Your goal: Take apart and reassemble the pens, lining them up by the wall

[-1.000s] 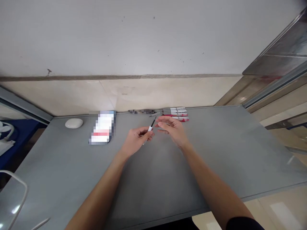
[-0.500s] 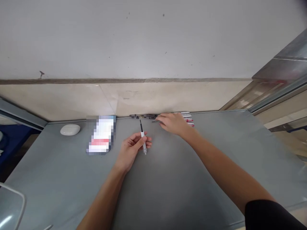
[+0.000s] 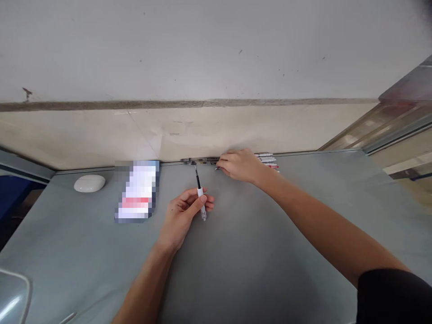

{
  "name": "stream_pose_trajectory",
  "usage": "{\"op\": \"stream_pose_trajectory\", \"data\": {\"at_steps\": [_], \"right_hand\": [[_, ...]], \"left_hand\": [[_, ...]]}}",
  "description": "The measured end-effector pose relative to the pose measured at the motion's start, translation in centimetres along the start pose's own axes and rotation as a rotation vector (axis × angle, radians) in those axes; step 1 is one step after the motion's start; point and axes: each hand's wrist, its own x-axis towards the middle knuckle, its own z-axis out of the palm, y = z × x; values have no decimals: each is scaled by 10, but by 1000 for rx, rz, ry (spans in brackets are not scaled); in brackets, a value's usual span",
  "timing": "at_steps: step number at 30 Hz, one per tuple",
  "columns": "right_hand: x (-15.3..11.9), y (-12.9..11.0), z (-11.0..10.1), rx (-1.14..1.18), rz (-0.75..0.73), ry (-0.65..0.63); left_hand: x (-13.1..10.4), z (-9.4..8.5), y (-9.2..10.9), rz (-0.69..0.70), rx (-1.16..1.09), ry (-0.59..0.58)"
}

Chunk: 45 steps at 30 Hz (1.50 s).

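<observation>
My left hand [image 3: 185,209] is closed around a white and clear pen [image 3: 201,198], thumb on top. The front part of the pen is off, and its dark refill [image 3: 197,179] sticks out bare, tip pointing to the wall. Close to the wall, my right hand [image 3: 239,165] has its fingers pinched together, palm down. A small dark pointed piece shows at its fingertips; I cannot make out what it is. Dark, clear pen parts [image 3: 197,160] lie along the wall left of that hand. Several white and red pens [image 3: 270,160] lie beyond it, partly hidden.
A phone [image 3: 137,191] with a lit, blurred screen lies to the left on the grey tabletop [image 3: 216,279]. Beside it is a white rounded case [image 3: 89,183]. A tiled wall [image 3: 216,130] bounds the back. A pale curved frame [image 3: 27,288] is at the lower left.
The view has shifted slightly. My right hand has turned a little, and the pointed piece at its fingertips shows less. My left hand still holds the pen in much the same place.
</observation>
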Motion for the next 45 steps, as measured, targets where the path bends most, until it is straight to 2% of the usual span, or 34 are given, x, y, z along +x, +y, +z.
{"op": "stream_pose_trajectory", "data": {"at_steps": [9, 12, 14, 17, 21, 25, 28, 31, 36, 45], "right_hand": [[0, 2, 7, 30, -35, -17], [0, 0, 3, 93, 1, 43], [-2, -4, -2, 184, 70, 131], [-8, -14, -7, 484, 200, 319], [-19, -34, -1, 1096, 382, 510], [-33, -56, 10, 1664, 583, 542], [-44, -71, 14, 1882, 623, 558], [-55, -80, 16, 2045, 601, 549], [-66, -83, 25, 2141, 506, 534], [-78, -79, 28, 2091, 388, 524]], "left_hand": [[0, 0, -1, 6, 22, -2], [0, 1, 0, 9, 15, -2], [0, 2, 1, 13, 5, -5], [-1, 3, 3, 22, -15, -9], [-4, 4, 3, 40, -37, -31], [-5, 3, 2, 55, -41, -61], [-6, 2, 1, 66, -59, -72], [-7, 1, 0, 80, -82, -94], [-9, 2, 1, 83, -78, -98], [-11, 3, 2, 72, -10, -101]]}}
